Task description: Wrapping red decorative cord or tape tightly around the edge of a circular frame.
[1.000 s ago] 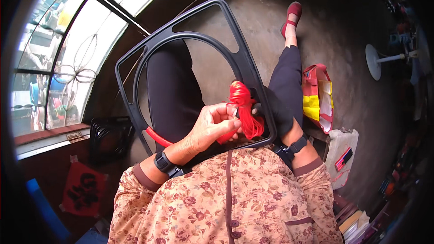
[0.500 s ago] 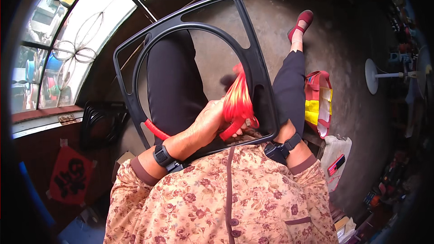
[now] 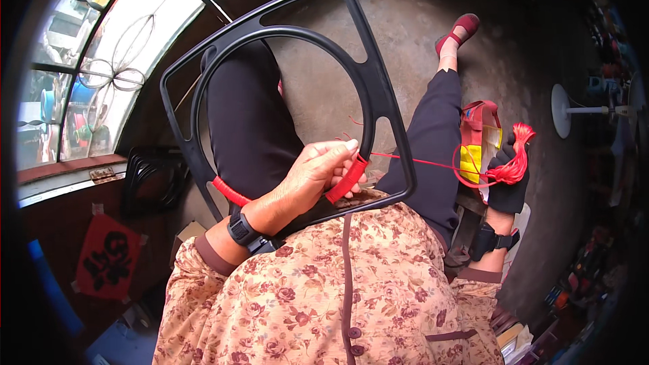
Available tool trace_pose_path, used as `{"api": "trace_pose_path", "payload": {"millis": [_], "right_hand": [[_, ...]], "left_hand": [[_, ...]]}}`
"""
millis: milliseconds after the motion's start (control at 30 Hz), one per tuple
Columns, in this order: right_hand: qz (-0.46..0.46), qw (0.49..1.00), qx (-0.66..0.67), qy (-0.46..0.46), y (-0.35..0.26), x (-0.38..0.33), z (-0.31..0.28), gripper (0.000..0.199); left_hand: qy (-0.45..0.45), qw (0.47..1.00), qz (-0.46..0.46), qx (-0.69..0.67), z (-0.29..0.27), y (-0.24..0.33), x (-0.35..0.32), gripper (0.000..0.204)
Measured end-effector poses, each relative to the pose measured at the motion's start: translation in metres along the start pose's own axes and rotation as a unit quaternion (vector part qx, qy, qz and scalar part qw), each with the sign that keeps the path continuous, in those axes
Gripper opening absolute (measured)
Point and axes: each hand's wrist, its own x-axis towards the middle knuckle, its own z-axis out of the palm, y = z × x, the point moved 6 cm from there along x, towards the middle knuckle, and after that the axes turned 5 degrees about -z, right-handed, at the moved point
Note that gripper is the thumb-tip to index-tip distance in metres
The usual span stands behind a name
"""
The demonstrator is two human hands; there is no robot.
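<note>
Clearly the two hands are well apart, each closed on something. The bare left hand pinches the inner ring of the black frame, with its thumb up by the top end of a short red wrap and its fingertips showing beyond it. The right hand, in a black glove, is out to the right and grips a red cord bundle, whose looped end sticks up above the fist. From the bundle a thin red strand crosses over the frame's right bar to the left hand, nearly straight; a loose loop hangs near the bundle.

The frame lies tilted across the lap, over the dark trousers. Another red wrap covers the ring's lower left, partly hidden by the left forearm. Behind the right hand stands a red and yellow bag.
</note>
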Motion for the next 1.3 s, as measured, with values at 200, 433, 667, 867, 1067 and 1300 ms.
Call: {"api": "trace_pose_path", "payload": {"millis": [200, 433, 667, 867, 1067, 1300], "right_hand": [[-0.058, 0.918, -0.331, 0.210, 0.015, -0.014, -0.002, 0.031], [0.238, 0.842, -0.482, -0.039, 0.127, -0.022, 0.062, 0.041], [0.299, 0.909, -0.251, -0.143, 0.167, -0.012, 0.122, 0.045], [0.338, 0.914, -0.162, -0.154, 0.174, -0.020, 0.108, 0.060], [0.134, 0.862, -0.426, -0.238, 0.150, -0.026, 0.148, 0.109], [0.024, 0.735, -0.608, -0.300, 0.143, -0.029, 0.159, 0.084]], "left_hand": [[0.028, 0.996, 0.072, 0.052, 0.002, 0.011, -0.004, 0.012], [0.014, 0.987, 0.097, 0.128, 0.006, 0.012, -0.005, 0.014], [0.017, 0.977, 0.148, 0.155, 0.011, 0.020, -0.011, 0.013], [0.019, 0.980, 0.132, 0.147, 0.013, 0.019, -0.010, 0.013], [0.002, 0.983, 0.131, 0.125, 0.005, 0.015, -0.005, 0.013], [0.010, 0.989, 0.117, 0.091, 0.006, 0.014, -0.004, 0.012]]}}
